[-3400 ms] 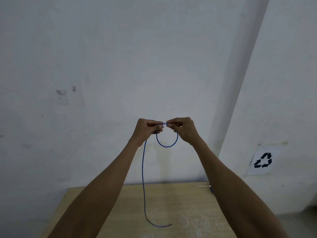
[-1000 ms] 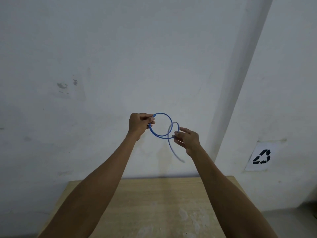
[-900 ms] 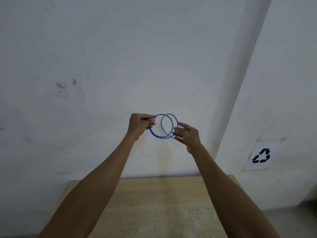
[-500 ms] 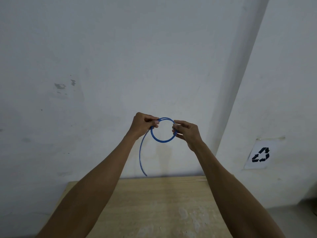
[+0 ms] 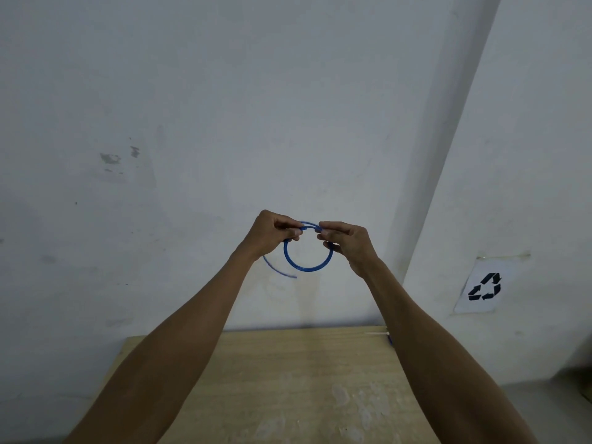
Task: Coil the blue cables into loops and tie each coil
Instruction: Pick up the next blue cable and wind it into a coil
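While I pinch the blue cable (image 5: 308, 268) coil at its top, left hand (image 5: 270, 233) and right hand (image 5: 347, 243) nearly meeting, arms outstretched high above the bench (image 5: 288, 379), I judge the turns should be kept stacked while the loose tail (image 5: 278, 270) under the left hand wraps round them.

Coiled into a small upright ring in mid-air: thin blue cable (image 5: 307, 268), its loose tail curving out at lower left.

Both hands (image 5: 312, 237) pinch a coiled blue cable (image 5: 308, 267) above the table (image 5: 288, 379).
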The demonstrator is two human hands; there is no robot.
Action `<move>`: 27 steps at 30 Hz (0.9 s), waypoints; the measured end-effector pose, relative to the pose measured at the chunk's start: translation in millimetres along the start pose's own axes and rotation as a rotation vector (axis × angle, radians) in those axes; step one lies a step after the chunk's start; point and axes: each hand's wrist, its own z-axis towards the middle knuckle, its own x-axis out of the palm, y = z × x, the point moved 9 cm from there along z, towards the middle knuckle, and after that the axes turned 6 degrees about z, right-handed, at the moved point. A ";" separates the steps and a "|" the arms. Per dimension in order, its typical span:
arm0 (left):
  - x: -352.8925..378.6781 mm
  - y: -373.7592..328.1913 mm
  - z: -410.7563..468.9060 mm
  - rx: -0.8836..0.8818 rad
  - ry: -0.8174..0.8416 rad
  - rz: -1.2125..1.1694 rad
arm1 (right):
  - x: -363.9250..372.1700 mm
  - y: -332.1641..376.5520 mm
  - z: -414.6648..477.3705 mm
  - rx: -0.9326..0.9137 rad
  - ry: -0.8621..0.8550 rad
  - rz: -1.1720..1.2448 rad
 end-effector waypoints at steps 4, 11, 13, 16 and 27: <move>2.1 -2.5 -2.0 0.005 0.012 0.018 | 3.9 6.6 -1.0 -0.027 0.033 -0.103; 4.2 -8.3 -3.3 -0.029 -0.024 -0.025 | 2.8 11.7 0.5 -0.054 0.014 -0.200; 4.9 -9.1 -3.6 -0.032 -0.015 -0.019 | 4.1 12.1 0.7 -0.045 0.042 -0.214; 7.9 -11.9 -3.3 -0.022 0.016 0.013 | 3.0 14.8 1.2 -0.054 0.030 -0.213; 16.9 -15.7 0.0 -0.056 0.064 0.203 | 2.5 20.7 4.5 -0.119 0.008 -0.292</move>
